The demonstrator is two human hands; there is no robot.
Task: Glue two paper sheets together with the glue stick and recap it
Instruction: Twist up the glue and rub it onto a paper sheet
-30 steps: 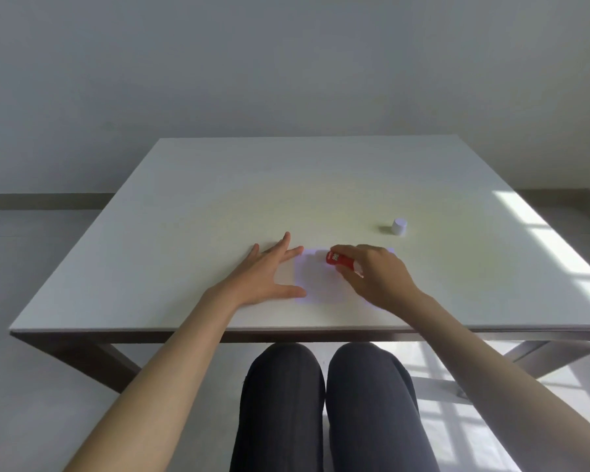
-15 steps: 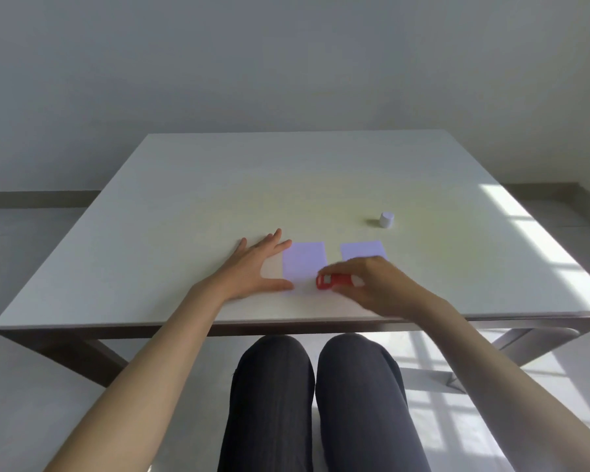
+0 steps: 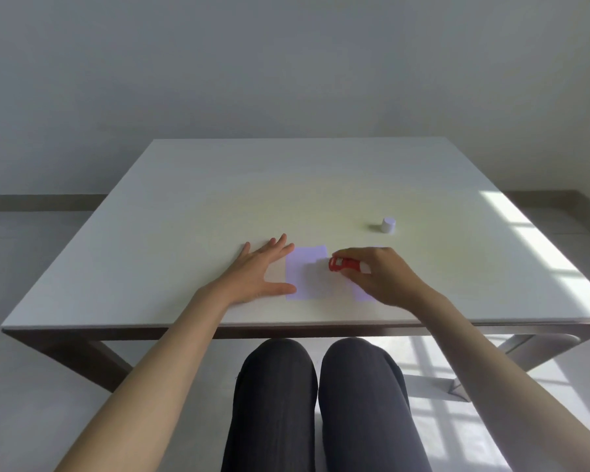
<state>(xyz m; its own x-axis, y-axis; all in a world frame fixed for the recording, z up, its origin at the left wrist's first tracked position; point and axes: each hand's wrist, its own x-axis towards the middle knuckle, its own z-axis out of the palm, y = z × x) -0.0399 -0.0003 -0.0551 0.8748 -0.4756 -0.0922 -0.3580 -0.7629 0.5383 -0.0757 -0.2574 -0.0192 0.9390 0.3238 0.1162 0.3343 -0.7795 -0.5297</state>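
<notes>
Two pale lilac paper sheets lie side by side near the table's front edge. The left sheet is in full view. The right sheet is mostly hidden under my right hand. That hand grips a red glue stick, held sideways with its tip over the left sheet's right edge. My left hand lies flat on the table with fingers spread, thumb touching the left sheet's lower left corner. The white cap stands apart, behind and to the right of the sheets.
The white table has a dark frame and a front edge close to my knees. Sunlight falls in bright patches on its right side. A plain wall stands behind it.
My right hand has carried the glue stick from the left sheet's near edge up to its right edge. The left hand has stayed flat beside the sheet.
</notes>
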